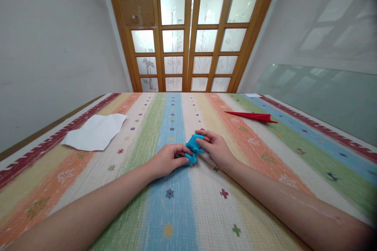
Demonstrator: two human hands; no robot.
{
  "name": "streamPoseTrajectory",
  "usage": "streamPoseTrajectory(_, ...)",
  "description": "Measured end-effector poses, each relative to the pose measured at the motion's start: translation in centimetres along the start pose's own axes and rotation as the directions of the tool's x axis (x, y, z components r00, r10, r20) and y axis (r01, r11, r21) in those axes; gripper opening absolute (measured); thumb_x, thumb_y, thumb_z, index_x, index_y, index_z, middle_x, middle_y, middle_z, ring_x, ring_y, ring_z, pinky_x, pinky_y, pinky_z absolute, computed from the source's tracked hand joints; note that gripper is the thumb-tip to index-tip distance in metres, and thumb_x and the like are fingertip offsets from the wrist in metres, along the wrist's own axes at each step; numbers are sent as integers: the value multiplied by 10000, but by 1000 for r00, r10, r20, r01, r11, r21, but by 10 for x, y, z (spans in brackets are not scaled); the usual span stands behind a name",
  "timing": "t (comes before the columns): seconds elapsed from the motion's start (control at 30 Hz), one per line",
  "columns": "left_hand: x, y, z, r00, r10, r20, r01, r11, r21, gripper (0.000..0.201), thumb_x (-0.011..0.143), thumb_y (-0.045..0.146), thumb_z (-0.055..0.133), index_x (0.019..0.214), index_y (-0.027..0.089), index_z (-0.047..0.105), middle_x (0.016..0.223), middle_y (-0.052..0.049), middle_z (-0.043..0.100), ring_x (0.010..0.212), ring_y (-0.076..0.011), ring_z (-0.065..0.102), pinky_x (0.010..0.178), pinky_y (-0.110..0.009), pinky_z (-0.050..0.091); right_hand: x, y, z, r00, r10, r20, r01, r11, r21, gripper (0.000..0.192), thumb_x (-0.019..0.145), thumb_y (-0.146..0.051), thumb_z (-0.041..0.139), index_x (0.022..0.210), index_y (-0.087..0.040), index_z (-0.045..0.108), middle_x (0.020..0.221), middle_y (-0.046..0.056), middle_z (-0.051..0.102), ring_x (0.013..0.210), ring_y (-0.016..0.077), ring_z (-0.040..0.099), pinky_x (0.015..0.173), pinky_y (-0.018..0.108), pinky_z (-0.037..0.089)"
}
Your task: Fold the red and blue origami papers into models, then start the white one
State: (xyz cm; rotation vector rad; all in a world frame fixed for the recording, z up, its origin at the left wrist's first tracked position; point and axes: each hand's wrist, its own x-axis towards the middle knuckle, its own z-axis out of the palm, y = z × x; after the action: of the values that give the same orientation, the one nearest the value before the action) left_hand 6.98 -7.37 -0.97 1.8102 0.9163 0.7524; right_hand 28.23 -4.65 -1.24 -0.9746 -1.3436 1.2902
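Note:
A small piece of folded blue paper (192,150) is held between my two hands, just above or on the striped tablecloth (165,215). My left hand (169,160) pinches its lower left part between thumb and fingers. At the upper right, my right hand (214,148) grips it with thumb and fingertips. The paper is bent into several layers; its exact shape is partly hidden by my fingers.
A creased white sheet of paper (96,132) lies at the left. A red folded paper plane (253,117) rests at the right. Beyond the table stand wooden doors (188,39) with glass panes. A glass panel (318,98) leans along the right wall.

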Motion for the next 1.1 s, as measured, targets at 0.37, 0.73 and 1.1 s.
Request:
streamPoseTrajectory(0.37, -2, 10, 2, 996, 32, -88, -20, 991, 135, 161, 854, 307, 681, 949, 194, 744, 820, -13, 724, 662, -132, 589, 660, -239, 435, 0, 0, 2, 1000, 0, -18, -1, 1000, -31, 342, 737, -406, 780, 1004, -197, 739, 835, 72, 751, 728, 202, 689, 680, 349, 552)
streamPoseTrajectory(0.73, -3, 8, 2, 996, -22, -81, 27, 998, 59, 171, 825, 316, 696, 908, 178, 755, 733, -3, 683, 598, -108, 524, 585, -220, 392, 6, 6, -1, 998, -40, -44, 35, 993, -113, 348, 728, -472, 759, 931, -189, 770, 875, 92, 753, 789, 226, 687, 721, 377, 540)
streamPoseTrajectory(1.1, 6, -8, -2, 989, -67, -130, 26, 955, -297, 343, 783, 344, 739, 1051, 148, 652, 738, 7, 615, 610, -102, 547, 580, -223, 440, 4, 5, -2, 998, 28, -56, -23, 995, 93, 389, 786, -509, 724, 986, -175, 721, 805, 45, 694, 616, 160, 640, 530, 285, 532)
